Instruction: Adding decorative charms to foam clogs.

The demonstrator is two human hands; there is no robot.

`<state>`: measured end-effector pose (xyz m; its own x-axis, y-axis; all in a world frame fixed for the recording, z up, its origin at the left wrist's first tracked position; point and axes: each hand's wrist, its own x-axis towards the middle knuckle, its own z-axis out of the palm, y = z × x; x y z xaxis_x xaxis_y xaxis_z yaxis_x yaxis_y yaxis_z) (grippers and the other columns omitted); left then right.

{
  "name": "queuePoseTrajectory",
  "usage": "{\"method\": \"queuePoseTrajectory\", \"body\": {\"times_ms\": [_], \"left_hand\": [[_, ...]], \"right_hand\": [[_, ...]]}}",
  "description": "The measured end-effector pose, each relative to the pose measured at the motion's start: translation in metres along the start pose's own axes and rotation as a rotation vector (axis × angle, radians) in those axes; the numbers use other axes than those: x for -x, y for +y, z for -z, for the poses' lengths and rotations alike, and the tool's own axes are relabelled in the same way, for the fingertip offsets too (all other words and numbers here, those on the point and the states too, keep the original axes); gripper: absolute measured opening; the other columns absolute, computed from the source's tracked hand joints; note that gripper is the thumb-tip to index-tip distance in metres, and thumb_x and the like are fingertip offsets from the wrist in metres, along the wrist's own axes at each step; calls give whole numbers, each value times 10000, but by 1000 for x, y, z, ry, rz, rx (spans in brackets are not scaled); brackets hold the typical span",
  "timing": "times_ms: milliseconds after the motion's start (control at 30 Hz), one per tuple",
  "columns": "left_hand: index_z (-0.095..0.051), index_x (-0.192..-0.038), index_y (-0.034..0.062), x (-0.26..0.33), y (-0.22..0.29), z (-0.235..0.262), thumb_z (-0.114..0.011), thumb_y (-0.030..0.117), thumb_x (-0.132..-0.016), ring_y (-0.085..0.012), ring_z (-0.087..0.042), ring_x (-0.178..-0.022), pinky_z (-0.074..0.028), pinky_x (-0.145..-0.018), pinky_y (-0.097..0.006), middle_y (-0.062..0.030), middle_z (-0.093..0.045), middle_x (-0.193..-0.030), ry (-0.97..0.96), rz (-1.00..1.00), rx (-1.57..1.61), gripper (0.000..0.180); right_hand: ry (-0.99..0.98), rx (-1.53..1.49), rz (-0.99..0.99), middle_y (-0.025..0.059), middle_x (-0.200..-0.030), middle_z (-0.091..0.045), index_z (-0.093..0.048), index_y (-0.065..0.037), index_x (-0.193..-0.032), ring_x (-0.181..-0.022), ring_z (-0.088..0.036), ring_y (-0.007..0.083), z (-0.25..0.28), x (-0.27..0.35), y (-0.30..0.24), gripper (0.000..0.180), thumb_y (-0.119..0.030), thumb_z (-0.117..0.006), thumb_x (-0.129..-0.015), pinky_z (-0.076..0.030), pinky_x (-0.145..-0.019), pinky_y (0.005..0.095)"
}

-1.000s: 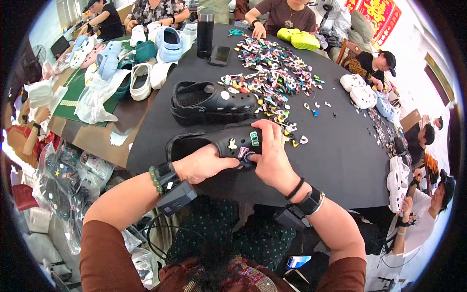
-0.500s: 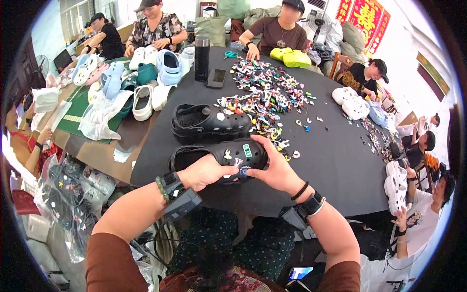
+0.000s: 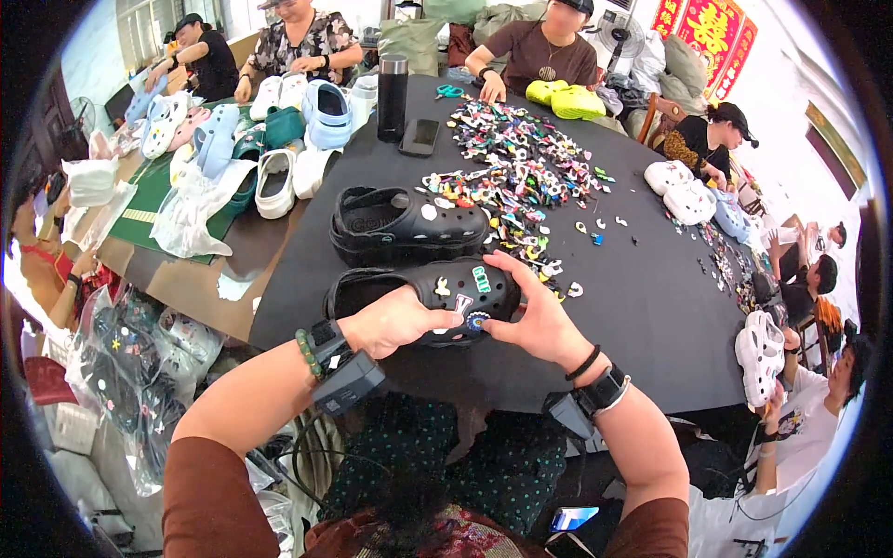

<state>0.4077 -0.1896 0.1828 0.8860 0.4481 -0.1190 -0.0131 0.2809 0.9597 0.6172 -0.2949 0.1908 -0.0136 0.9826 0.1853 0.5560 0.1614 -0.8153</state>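
Observation:
Between my hands a black clog (image 3: 423, 282) rests on the black tabletop, toe to the right. Several charms sit on its upper: a green lettered one (image 3: 481, 283), a yellowish one (image 3: 442, 286), a white-and-pink letter (image 3: 462, 303) and a round blue one (image 3: 478, 321). My left hand (image 3: 395, 321) grips the near side, its thumb by the letter charm. My right hand (image 3: 539, 321) wraps round the toe, thumb beside the blue charm. Just beyond stands a second black clog (image 3: 409, 228), untouched, with a white charm on it. The clog's underside is hidden.
A heap of colourful shoe charms (image 3: 521, 167) spreads beyond the clogs. A black bottle (image 3: 393, 98) and a phone (image 3: 420, 137) stand and lie at the far left. White clogs (image 3: 274, 186) crowd the left table. Co-workers sit around; one holds a white clog (image 3: 760, 353) at right.
My right thumb has slid slightly off the blue charm, showing more of it. Both hands still hold the clog, and the whole view has shifted a little.

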Motion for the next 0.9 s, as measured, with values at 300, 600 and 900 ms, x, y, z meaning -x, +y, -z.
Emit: {"method": "queuePoseTrajectory", "body": {"times_ms": [300,600,900], "left_hand": [[-525,-1347,52,-1,-5,3,-678,39,-893,-137,-579,-1085,-474,-964,-320,-29,-628,-1215,-2,10,-7,479],[-465,-1412,67,5,-14,-1,-650,16,-902,-134,-551,-1131,-465,-982,-321,-21,-590,-1277,-40,-14,-26,544],[-495,-1367,61,0,-7,-4,-640,-13,-895,-117,-562,-1061,-473,-938,-310,-14,-612,-1204,-9,11,-141,500]], "right_hand": [[77,-5,-34,66,-1488,-415,-464,-142,-1417,-1326,-454,199,-6,3,4,794,-38,-800,-705,-482,-985,377],[268,153,62,125,-1443,-475,-544,-94,-1305,-1309,-484,249,-24,7,-7,719,4,-795,-638,-427,-1047,356],[336,171,78,189,-1337,-538,-588,-96,-1234,-1260,-516,352,-26,0,-6,653,-59,-791,-615,-418,-1062,418]]}}
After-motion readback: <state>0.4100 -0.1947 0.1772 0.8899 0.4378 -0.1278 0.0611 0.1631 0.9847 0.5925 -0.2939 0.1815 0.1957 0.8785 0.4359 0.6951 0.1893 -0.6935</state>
